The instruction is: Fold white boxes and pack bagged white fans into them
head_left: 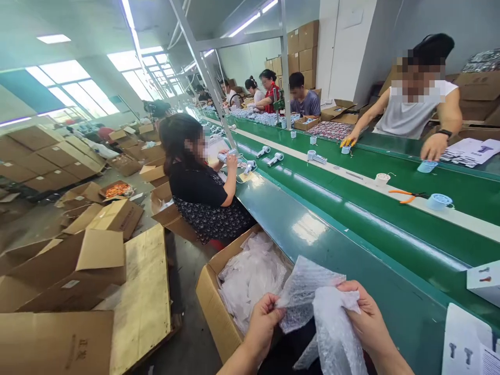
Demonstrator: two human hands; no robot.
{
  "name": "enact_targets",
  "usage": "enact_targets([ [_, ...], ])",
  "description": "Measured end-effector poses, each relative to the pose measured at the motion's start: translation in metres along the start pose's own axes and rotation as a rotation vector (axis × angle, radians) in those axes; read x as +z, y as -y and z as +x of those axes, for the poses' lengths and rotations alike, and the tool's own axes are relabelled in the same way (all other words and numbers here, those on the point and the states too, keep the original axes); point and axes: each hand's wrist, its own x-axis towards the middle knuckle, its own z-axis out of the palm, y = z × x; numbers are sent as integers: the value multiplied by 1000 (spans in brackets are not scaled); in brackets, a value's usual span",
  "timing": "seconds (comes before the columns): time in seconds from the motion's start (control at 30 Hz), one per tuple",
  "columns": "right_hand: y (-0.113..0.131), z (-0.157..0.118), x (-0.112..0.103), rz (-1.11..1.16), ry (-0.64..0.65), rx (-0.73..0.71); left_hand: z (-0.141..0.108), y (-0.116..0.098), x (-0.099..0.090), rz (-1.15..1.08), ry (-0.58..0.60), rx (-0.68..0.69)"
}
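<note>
The fingers of the left hand point(263, 325) and right hand point(367, 317) are clenched on a bubble wrap sheet point(332, 333), which hangs below the fingers. Left of and below the fingers, an open cardboard box point(213, 307) holds white plastic bags point(250, 278). Ahead and right of the fingers, a green conveyor surface point(351, 276) leaves open room beyond the box's edge.

Camera: on the person's head, up above the left hand point(263, 325) and right hand point(369, 312).
Faces: forward and down, along the green conveyor belt point(324, 250).
Near: the bubble wrap point(308, 291) sits at the bottom, very close.
Far: the windows point(74, 88) and far workers point(255, 91) look small.
</note>
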Motion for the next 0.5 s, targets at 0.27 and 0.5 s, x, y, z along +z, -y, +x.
enact_targets([
  [0.27,-14,24,18,96,-326,277,15,-58,-6,220,-10,-10],
  [0.5,14,38,-4,-398,97,72,31,-73,-35,-126,-74,-193],
])
